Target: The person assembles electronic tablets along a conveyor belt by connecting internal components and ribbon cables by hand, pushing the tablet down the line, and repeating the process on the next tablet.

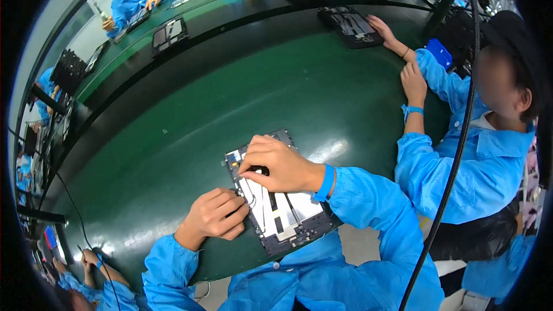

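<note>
An opened tablet [311, 210], its silver battery cells and black circuit parts exposed, lies on the green table at the front edge before me. My right hand [276, 164] reaches over its upper part, thumb and forefinger pinched together near the left edge; whatever is between them is too small to make out. At the tablet's left edge, my left hand [216, 214] has its fingers curled and its fingertips close to a thin dark cable [252, 198]. What the left fingertips hold, if anything, is hidden. A blue band [326, 182] circles my right wrist.
On my right a co-worker in blue [461, 155] rests a hand on another opened tablet [351, 26]. A further opened tablet [170, 35] lies at the far left on the dark strip. A black cable [455, 167] hangs down at right. More people sit across the green table [190, 115].
</note>
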{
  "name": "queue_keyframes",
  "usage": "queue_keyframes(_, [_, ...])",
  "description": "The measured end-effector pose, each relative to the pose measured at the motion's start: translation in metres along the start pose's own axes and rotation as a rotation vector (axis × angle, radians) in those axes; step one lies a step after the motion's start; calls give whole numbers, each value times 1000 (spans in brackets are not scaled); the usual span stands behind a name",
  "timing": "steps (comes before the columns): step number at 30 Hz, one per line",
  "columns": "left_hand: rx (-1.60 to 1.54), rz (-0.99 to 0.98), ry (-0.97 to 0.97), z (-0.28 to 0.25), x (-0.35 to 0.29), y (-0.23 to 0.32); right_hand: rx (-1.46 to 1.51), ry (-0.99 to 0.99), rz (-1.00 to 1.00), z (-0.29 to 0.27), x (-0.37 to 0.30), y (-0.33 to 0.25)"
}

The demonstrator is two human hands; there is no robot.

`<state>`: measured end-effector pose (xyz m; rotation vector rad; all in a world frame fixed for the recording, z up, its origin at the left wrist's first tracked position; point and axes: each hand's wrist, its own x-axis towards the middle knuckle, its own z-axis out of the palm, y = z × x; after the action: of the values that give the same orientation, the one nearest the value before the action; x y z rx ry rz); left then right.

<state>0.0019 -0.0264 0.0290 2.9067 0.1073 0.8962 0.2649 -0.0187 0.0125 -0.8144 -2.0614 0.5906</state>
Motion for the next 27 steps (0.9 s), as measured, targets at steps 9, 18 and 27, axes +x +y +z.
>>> queue_keyframes(9, [79, 1, -14, 0, -12, 3, 48, -29, -97, 16, 16, 12])
queue_keyframes(18, [29, -8, -5, 5, -9, 4, 36, 22, -79, 14, 10, 9])
queue_keyframes(27, [72, -10, -27, 4, -7, 1, 67, 61, -94, 14, 14, 15])
